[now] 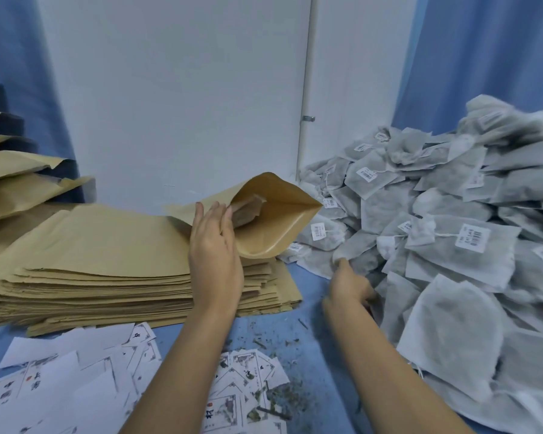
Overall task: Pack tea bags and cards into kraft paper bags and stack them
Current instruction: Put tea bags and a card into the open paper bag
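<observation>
Kraft bag (273,220) mouth open, left hand (215,261) fingers gripping its edge, right hand (348,285) at tea bags (452,230), grip unclear

two hands were in view, the left hand (215,260) and the right hand (349,284). there was one open kraft bag (279,228) and one stack of flat kraft bags (107,277), too many to count. the tea bags (445,261) made one heap, dozens at least; the cards (60,371) numbered well over ten.

Head view, downward over near table (311,308)
</observation>
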